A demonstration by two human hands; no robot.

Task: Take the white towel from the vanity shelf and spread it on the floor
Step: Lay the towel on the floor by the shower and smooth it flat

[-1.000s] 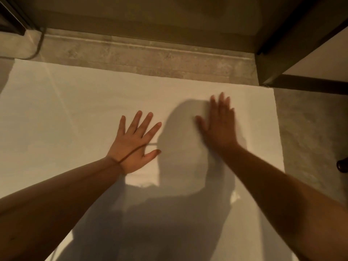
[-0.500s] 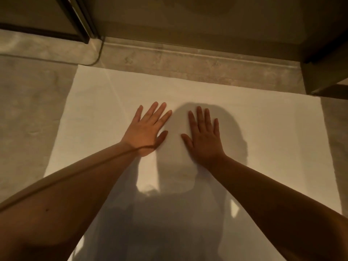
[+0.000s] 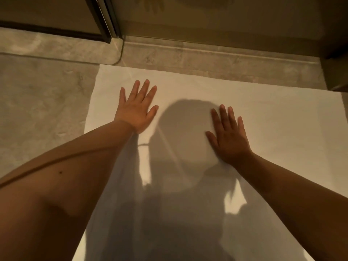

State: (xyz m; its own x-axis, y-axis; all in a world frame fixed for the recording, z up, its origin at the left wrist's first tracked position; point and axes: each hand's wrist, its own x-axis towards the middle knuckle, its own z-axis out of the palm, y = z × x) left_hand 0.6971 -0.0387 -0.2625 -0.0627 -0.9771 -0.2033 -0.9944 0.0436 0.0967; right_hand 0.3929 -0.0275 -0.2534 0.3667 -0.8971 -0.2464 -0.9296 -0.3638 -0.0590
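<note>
The white towel [image 3: 273, 117] lies flat and unfolded on the stone floor, filling the middle and right of the view. My left hand [image 3: 136, 108] presses palm-down on the towel near its left edge, fingers spread. Farther right, my right hand [image 3: 228, 136] also rests flat on the cloth with fingers apart, in the shadow of my head. Neither hand holds anything. Both forearms cross the lower towel and hide part of it.
Grey stone floor [image 3: 41, 110] shows to the left of the towel. A raised stone threshold [image 3: 207, 55] runs along the towel's far edge. A dark door frame [image 3: 102, 17] stands at the top left, and a dark cabinet corner [image 3: 337, 72] at the right.
My hands have slid apart across the towel, the left toward its left edge and the right toward the right. The view has shifted left, showing more floor on that side.
</note>
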